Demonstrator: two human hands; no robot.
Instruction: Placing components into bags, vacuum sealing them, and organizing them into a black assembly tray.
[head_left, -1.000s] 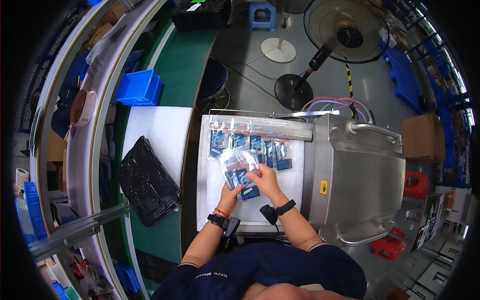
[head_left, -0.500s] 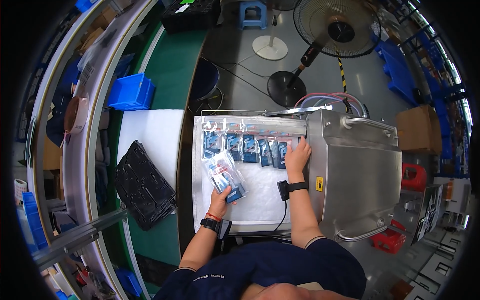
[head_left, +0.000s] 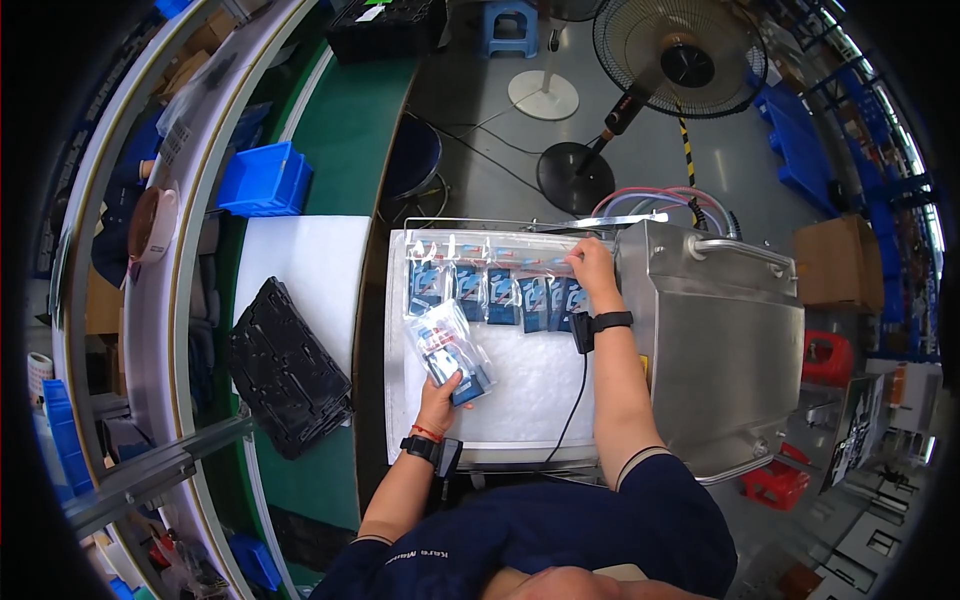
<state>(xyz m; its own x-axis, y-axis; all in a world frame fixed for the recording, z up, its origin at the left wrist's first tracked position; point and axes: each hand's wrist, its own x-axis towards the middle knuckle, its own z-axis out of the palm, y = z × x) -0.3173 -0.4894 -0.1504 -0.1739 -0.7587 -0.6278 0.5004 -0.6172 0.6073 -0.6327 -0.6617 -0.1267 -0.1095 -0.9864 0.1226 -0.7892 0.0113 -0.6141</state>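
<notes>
Resting in the left hand (head_left: 440, 395), a clear packet (head_left: 450, 350) with blue contents lies on the white worktop (head_left: 520, 400), fingers gripping its near end. Farther off, the right hand (head_left: 592, 268) presses down on the right end of a row of similar packets (head_left: 490, 290), beside a steel machine (head_left: 715, 350). Left of the worktop lies a black tray (head_left: 285, 365).

This is a factory packing station. Under the hands lies a white work table (head_left: 520, 400), and just right of them stands a stainless-steel machine (head_left: 720, 350). Left of the hands run a green conveyor belt (head_left: 345, 130), a blue parts bin (head_left: 262, 180) and black plastic trays (head_left: 285, 365). Beyond them a pedestal fan (head_left: 670, 60) stands on the concrete floor.
</notes>
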